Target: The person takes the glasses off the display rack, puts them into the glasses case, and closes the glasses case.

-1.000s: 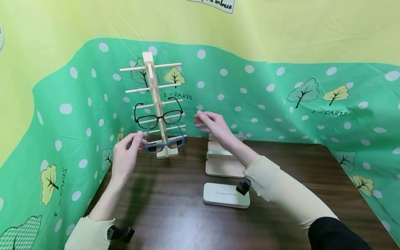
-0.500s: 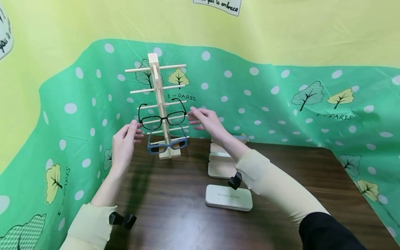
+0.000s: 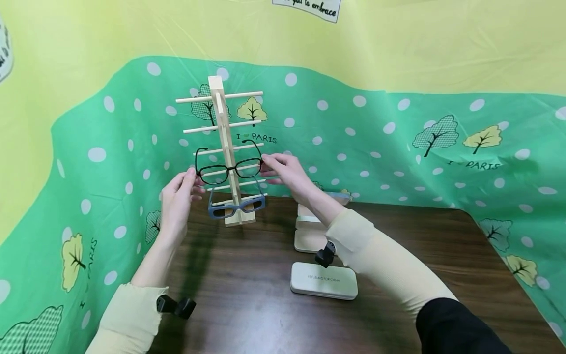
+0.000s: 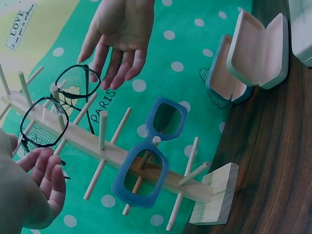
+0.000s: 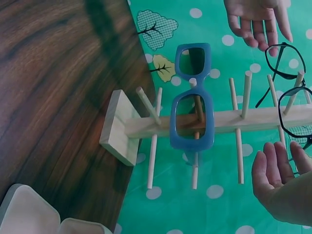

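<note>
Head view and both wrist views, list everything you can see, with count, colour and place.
wooden rack: one, pale wood, upright at the table's back edge
black glasses: one, black, on a middle rung of the rack
blue glasses: one, blue, on the lowest rung
open cases: two, cream inside, right of the rack
closed case: one, off-white, nearer on the table
table: one, dark brown wood
backdrop: green with white dots, yellow above
hands: left and right, open, at the black glasses' two ends
</note>
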